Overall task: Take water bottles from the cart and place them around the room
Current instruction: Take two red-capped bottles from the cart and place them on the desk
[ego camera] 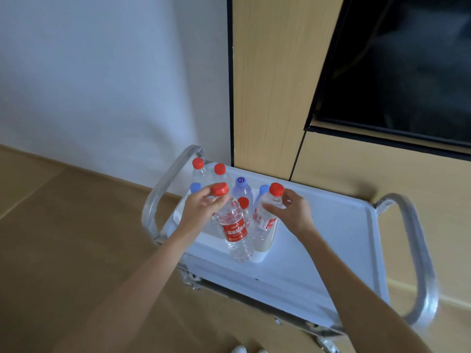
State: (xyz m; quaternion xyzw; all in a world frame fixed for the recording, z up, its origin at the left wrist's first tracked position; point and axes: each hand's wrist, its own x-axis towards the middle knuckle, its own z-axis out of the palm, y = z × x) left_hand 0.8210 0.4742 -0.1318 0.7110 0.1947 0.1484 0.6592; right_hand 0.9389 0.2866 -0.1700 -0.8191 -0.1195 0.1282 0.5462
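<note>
A white cart (331, 240) with metal handles stands in front of me. A white tub (257, 257) on its left part holds several clear water bottles with red or blue caps (240, 192). My left hand (201, 207) grips the neck of a red-capped, red-labelled bottle (235, 233), lifted and tilted above the tub. My right hand (293, 210) holds the neck of a second red-capped bottle (265, 222), which stands at the tub's right side.
The cart sits against a wood-panelled wall (277, 85) with a dark screen (402, 67) at the upper right. A white wall (102, 85) is at the left. Wooden floor (63, 250) spreads to the left. My shoes (239, 349) show at the bottom edge.
</note>
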